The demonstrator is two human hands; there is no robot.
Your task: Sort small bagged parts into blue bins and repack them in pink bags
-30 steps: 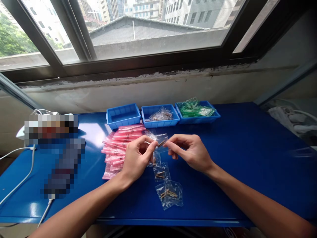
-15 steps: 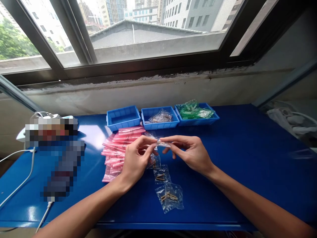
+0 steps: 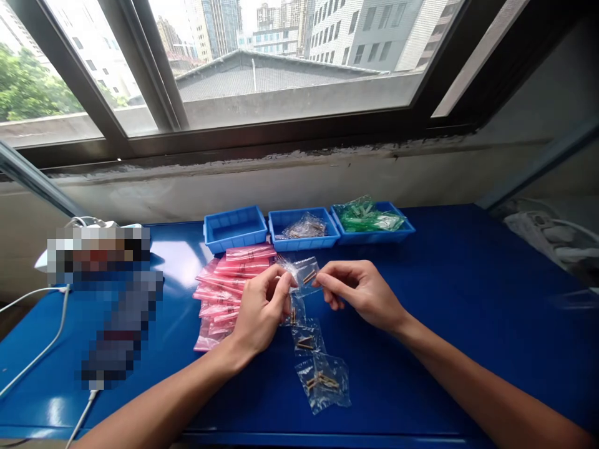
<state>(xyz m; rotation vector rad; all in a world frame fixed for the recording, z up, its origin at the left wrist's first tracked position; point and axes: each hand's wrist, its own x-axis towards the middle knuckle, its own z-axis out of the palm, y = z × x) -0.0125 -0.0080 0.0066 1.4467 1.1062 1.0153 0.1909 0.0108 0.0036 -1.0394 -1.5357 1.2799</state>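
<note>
Clear poly bag [image 3: 303, 274] with brass pins [image 3: 309, 277] inside, held in the air above the blue counter [image 3: 458, 305], between both hands. Left hand [image 3: 262, 308] pinches its upper left corner, fingers and thumb closed on the plastic; right hand [image 3: 360, 293] grips its right edge in the same pinch. Bag is creased; at least two pins show through at a slant, exact count hidden.

Three further clear bags [image 3: 306, 337] of pins lie in a line below it on the counter, apparently joined to it; cannot confirm. Left hand overlaps the edge of the pink bags [image 3: 219, 290], a fanned pile of roughly eight, count uncertain. Three blue plastic trays [image 3: 234, 229] stand in a row beyond the hands: middle one holds one clear bag of pins [image 3: 303, 226], right one green bags [image 3: 369, 218]. Two pixelated objects [image 3: 98, 249] and a white cable [image 3: 42, 337] lie at left.
</note>
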